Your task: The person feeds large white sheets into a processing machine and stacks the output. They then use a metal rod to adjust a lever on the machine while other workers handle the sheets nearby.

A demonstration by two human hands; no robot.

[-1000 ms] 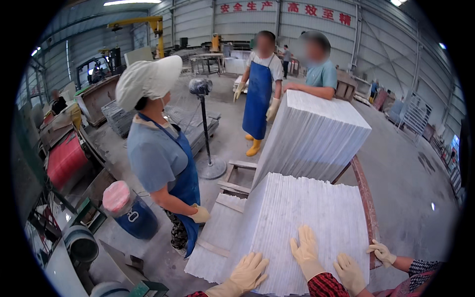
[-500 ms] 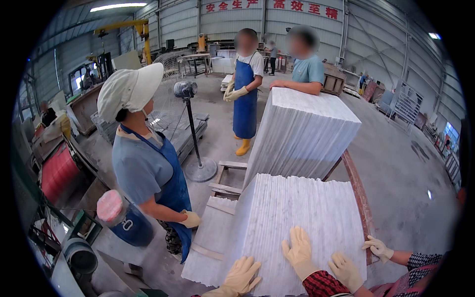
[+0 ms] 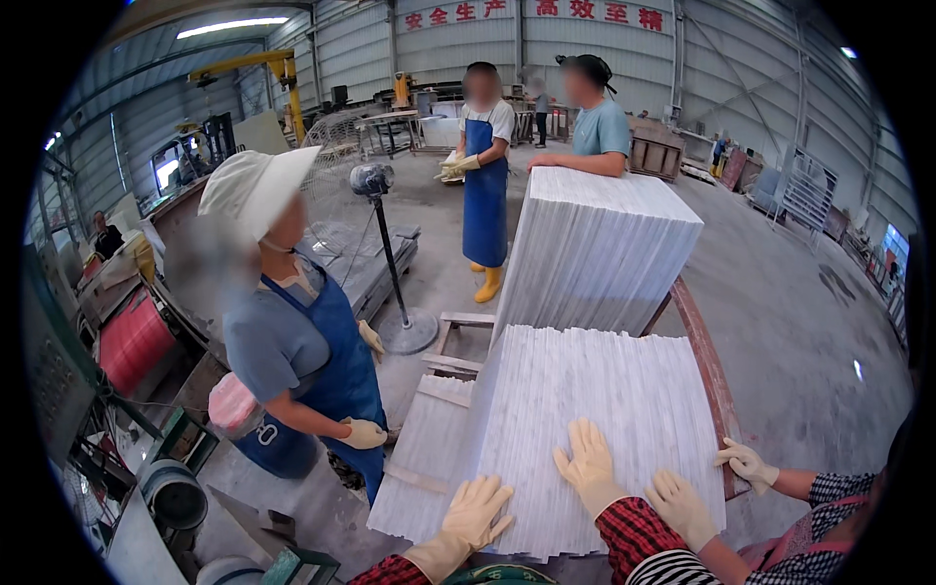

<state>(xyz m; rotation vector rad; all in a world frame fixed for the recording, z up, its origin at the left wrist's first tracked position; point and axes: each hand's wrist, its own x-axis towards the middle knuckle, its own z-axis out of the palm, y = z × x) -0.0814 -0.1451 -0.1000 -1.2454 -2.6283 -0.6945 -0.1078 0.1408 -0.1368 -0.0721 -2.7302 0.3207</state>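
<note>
A low stack of thin white-grey stone slabs (image 3: 585, 390), set on edge, stands in front of me. My left hand (image 3: 475, 517), in a cream glove, lies on the stack's near left part with fingers spread. Farther up and to the right, my right hand (image 3: 589, 460), gloved alike, rests flat on the slab edges, its fingers stretched out. Neither hand grips anything. Close to my right hand, a co-worker's gloved hand (image 3: 680, 505) lies on the same slabs. That co-worker's other hand (image 3: 748, 463) touches the reddish-brown frame rail (image 3: 710, 390).
A taller slab stack (image 3: 595, 253) stands behind. A worker in a blue apron (image 3: 336, 331) is at left, beside a blue barrel (image 3: 278, 444) and a pedestal fan (image 3: 385, 244). Two people stand beyond. Pale slabs (image 3: 424, 439) lie flat at left, near a wooden frame (image 3: 458, 341).
The view has shifted slightly. The worker at left has turned more toward the slabs, and a second gloved hand of theirs now shows. My hands remain on the stack.
</note>
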